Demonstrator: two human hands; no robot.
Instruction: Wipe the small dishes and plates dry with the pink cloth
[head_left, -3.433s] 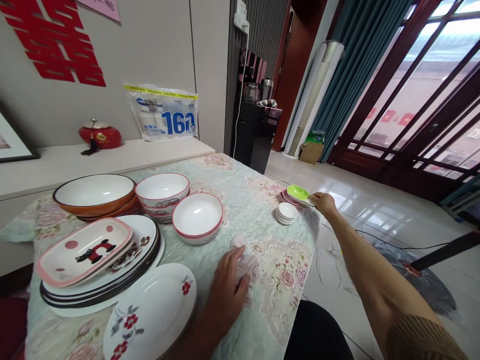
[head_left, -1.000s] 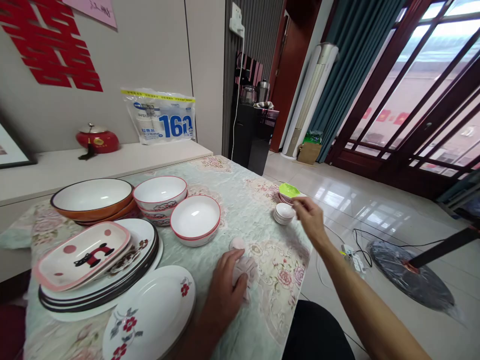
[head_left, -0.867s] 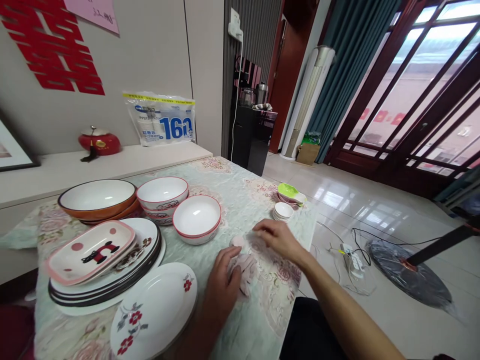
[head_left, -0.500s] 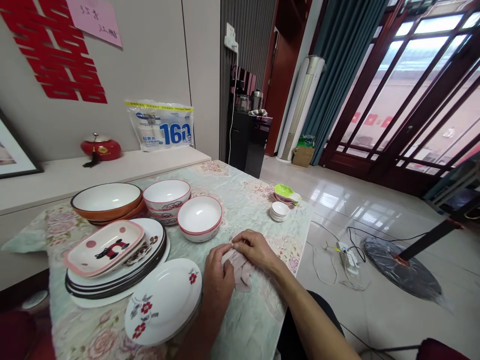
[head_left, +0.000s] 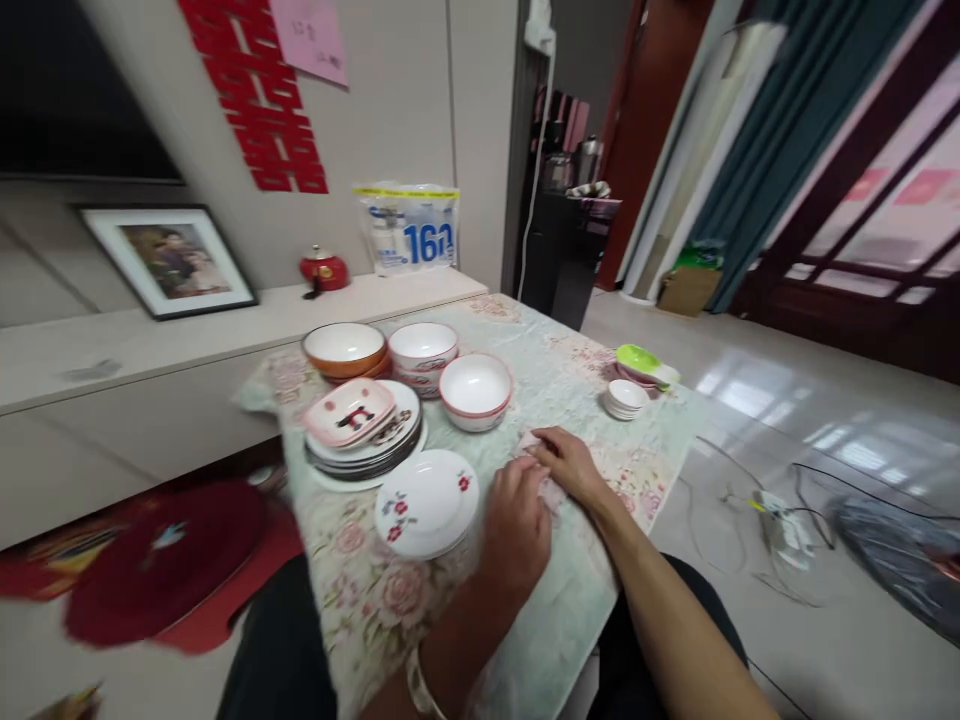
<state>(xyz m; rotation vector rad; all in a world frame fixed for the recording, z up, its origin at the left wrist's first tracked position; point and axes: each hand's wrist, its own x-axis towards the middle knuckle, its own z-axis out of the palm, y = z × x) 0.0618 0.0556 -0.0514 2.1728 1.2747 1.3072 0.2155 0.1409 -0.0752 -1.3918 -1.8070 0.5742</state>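
Note:
A pale pink cloth lies bunched on the flowered tablecloth, partly hidden under my hands. My left hand has its fingers curled onto the cloth's left side. From the right, my right hand grips the cloth's upper part, fingertips meeting the left hand's. Left of my left hand is a stack of white plates with red flowers. Farther off stand red-rimmed white bowls, with a second stack of patterned bowls behind. A pink dish tops a pile of dark-edged plates.
Orange bowls stand at the table's far left. Small white dishes and a green spoon-shaped dish sit near the right edge. A cabinet behind bears a picture frame, a red pot and a plastic bag.
The view has swung left and blurred slightly, so the table appears farther right and the picture frame shows fully. Both hands stay together on the cloth.

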